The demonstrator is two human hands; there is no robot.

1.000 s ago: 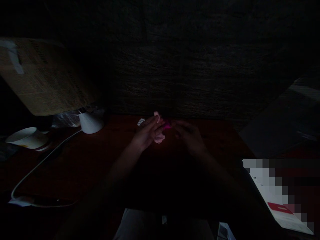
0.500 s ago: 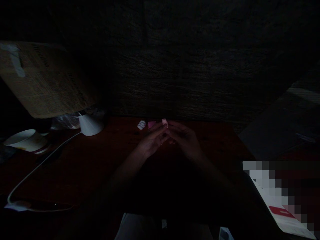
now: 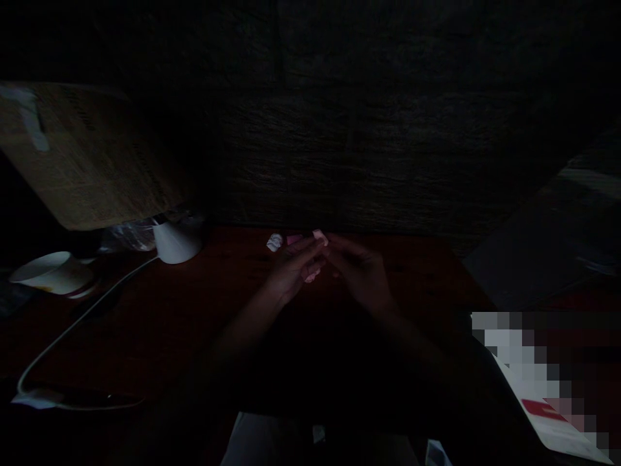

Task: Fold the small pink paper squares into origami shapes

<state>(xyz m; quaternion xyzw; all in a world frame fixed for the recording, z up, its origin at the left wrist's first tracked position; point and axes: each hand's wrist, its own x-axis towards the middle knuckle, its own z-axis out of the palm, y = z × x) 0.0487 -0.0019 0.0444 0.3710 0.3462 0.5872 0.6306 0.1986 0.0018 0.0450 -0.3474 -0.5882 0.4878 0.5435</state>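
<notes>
The scene is very dark. My left hand [image 3: 290, 272] and my right hand [image 3: 359, 272] meet over the far middle of a dark red table [image 3: 194, 304]. Between their fingertips sits a small pale pink piece [image 3: 314, 259], pinched from both sides; its top end shows above the fingers and another bit below them. Just behind the hands on the table lie a small white crumpled scrap [image 3: 274, 243] and a brighter pink scrap [image 3: 294, 239], neither of them touched.
At the left stand a white lamp base [image 3: 175, 241] with a white cable [image 3: 72, 330], a tilted cardboard box [image 3: 82, 155] and a white bowl [image 3: 51, 272]. A white paper with a red mark [image 3: 543, 395] lies at the right. A dark wall rises behind.
My hands came together around the pink piece and shifted slightly nearer. The brighter pink scrap, earlier between the hands, now lies on the table behind them.
</notes>
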